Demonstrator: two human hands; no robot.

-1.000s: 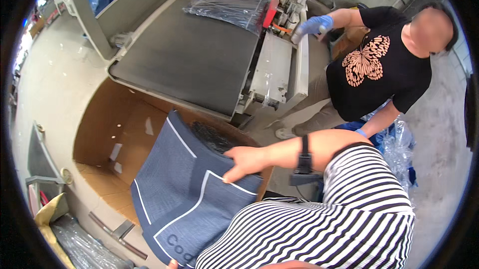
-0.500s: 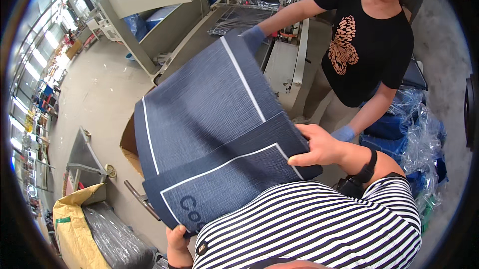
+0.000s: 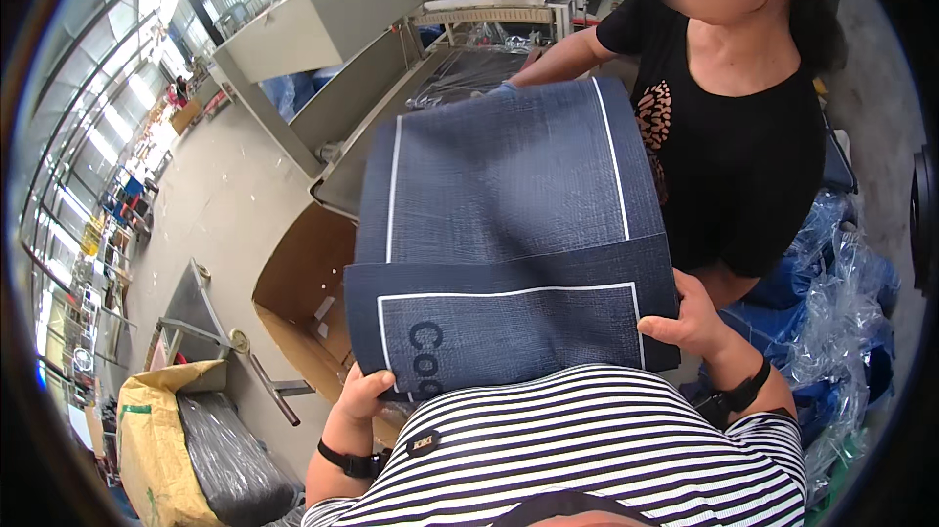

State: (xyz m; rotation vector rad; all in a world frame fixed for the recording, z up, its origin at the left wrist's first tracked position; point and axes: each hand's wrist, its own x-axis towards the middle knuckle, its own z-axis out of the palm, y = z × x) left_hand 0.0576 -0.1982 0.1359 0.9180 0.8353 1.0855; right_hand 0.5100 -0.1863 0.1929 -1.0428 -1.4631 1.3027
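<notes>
A large dark blue mat [image 3: 499, 180] with white border lines spans the space between me and a person in a black top. It is folded over near my body, with dark lettering on the folded part. My left hand [image 3: 366, 392] grips its near left corner, thumb on top. My right hand [image 3: 682, 320] pinches the near right edge, thumb on top and fingers underneath. The person's gloved hand [image 3: 504, 89] shows at the far edge; their other hand is hidden behind the mat.
An open cardboard box [image 3: 293, 278] stands on the floor below the mat's left side. A machine with a conveyor [image 3: 469, 72] is behind. At lower left are a yellow sack [image 3: 161, 449] and a cart [image 3: 201, 317]; blue bundles in clear plastic [image 3: 831, 302] lie at right.
The mat has swung round to lie squarer before me and shifted right. Both my hands have moved right with it, the left one also up. More of the cardboard box shows.
</notes>
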